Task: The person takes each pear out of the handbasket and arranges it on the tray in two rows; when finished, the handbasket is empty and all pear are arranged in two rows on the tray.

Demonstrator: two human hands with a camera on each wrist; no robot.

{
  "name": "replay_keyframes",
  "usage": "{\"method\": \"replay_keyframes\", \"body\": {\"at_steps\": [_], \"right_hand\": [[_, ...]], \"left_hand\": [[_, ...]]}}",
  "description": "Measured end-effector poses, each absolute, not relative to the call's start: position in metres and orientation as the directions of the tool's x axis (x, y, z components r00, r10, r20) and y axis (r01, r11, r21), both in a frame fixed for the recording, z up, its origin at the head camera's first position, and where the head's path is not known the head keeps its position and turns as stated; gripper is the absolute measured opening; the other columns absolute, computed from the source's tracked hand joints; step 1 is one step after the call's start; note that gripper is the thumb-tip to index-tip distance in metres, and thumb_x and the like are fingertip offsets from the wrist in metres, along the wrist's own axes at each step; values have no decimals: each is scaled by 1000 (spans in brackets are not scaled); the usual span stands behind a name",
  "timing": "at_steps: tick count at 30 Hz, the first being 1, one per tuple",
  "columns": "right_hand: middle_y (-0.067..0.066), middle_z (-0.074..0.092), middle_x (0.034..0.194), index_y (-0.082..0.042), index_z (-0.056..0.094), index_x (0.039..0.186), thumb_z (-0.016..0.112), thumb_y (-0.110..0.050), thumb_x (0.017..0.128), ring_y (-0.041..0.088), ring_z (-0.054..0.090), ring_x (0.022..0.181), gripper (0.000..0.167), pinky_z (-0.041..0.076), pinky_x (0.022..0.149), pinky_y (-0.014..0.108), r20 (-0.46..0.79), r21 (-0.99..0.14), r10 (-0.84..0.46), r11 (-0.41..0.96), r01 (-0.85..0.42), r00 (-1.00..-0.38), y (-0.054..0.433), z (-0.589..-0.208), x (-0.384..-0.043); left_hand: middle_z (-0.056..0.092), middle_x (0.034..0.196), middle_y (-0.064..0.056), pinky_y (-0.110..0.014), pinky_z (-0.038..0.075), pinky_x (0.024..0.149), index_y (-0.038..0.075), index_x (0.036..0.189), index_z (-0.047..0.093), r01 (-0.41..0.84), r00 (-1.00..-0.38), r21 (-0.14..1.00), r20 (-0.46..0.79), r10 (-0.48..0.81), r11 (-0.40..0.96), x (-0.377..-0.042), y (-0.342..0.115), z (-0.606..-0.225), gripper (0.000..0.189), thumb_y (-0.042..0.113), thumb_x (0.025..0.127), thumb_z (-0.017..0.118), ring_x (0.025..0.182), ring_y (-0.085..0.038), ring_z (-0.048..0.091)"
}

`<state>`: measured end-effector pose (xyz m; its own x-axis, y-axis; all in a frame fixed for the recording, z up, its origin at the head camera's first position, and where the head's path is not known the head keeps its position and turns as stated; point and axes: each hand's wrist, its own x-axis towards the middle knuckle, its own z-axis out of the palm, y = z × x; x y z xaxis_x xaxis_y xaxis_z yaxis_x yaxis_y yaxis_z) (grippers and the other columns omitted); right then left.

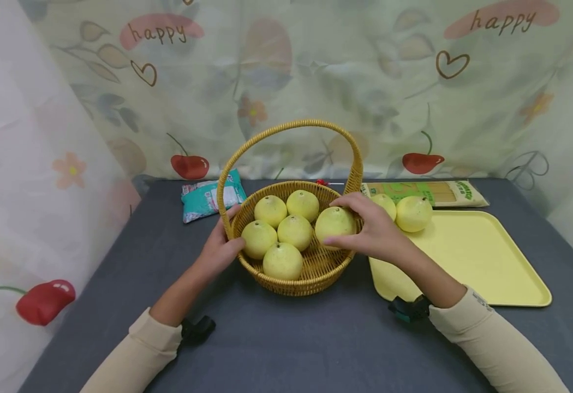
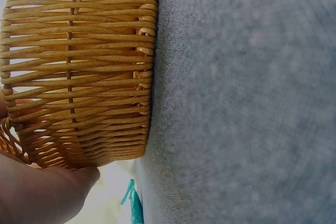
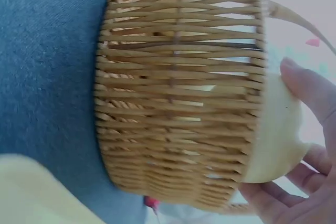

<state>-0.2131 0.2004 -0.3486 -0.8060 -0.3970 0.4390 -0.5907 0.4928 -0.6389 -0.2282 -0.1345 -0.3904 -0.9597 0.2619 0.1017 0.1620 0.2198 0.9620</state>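
Note:
A woven wicker basket (image 1: pixel 296 286) with a tall arched handle stands on the dark cloth, holding several round pale-yellow pears (image 1: pixel 282 262). My left hand (image 1: pixel 221 245) grips the basket's left rim near the foot of the handle. In the left wrist view the thumb (image 2: pixel 52 190) lies against the outside of the weave, and the fingers are mostly hidden. At the right rim, my right hand (image 1: pixel 372 226) holds one pear (image 1: pixel 334 225) between thumb and fingers. The right wrist view has this pear (image 3: pixel 278 129) at the rim, partly inside the basket.
A yellow tray (image 1: pixel 473 262) lies to the right, with two more pears (image 1: pixel 414 214) at its back left corner. Behind it is a long flat packet (image 1: pixel 434 192). A teal packet (image 1: pixel 208 197) sits left of the basket. A printed curtain (image 1: pixel 306 87) hangs behind.

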Motion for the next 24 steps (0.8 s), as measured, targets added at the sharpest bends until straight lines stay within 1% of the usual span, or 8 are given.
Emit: {"method": "replay_keyframes", "body": {"at_steps": [6,10,13,16,20,24], "right_hand": [[2,60,122,-9,65,124,91,-14,73,15,56,107,58,48,92,26,472,-677,-339,452,-581,-814,217,-332,-201],[4,59,123,-5,64,126,90,-6,71,13,57,105,61,46,91,21,502,-666,-285,476,-575,-817,231,-322,-197],[4,58,119,-3,63,126,89,-1,71,13,58,99,61,45,90,18,528,-663,-227,492,-564,-818,244,-317,-196],[5,57,118,-2,63,127,88,3,70,11,57,98,63,44,88,16,557,-654,-157,523,-547,-815,258,-311,-197],[1,57,122,-2,62,131,87,0,72,6,57,100,64,44,85,15,556,-677,-25,566,-470,-831,277,-303,-195],[-7,56,120,-7,61,133,87,-9,76,1,59,96,62,43,81,14,510,-718,97,594,-362,-854,297,-297,-194]], "left_hand": [[20,164,-11,-48,32,107,10,161,18,165,-960,962,106,260,216,-230,-134,-393,80,-4,88,48,143,-33,32],[22,163,-12,-49,32,107,10,161,19,166,-960,962,107,259,215,-230,-135,-394,80,-4,88,48,142,-33,33],[22,163,-12,-48,32,107,10,161,19,161,-960,963,103,259,216,-230,-135,-394,80,-4,88,48,142,-32,33],[22,163,-12,-49,32,107,10,161,18,160,-961,963,101,259,216,-230,-135,-393,80,-4,88,48,142,-32,33],[22,163,-12,-49,32,107,10,161,18,165,-959,963,107,264,212,-230,-135,-393,80,-4,88,48,142,-32,34],[20,164,-10,-49,33,107,9,161,17,170,-958,963,111,266,208,-230,-135,-394,80,-4,88,48,142,-32,33]]}}
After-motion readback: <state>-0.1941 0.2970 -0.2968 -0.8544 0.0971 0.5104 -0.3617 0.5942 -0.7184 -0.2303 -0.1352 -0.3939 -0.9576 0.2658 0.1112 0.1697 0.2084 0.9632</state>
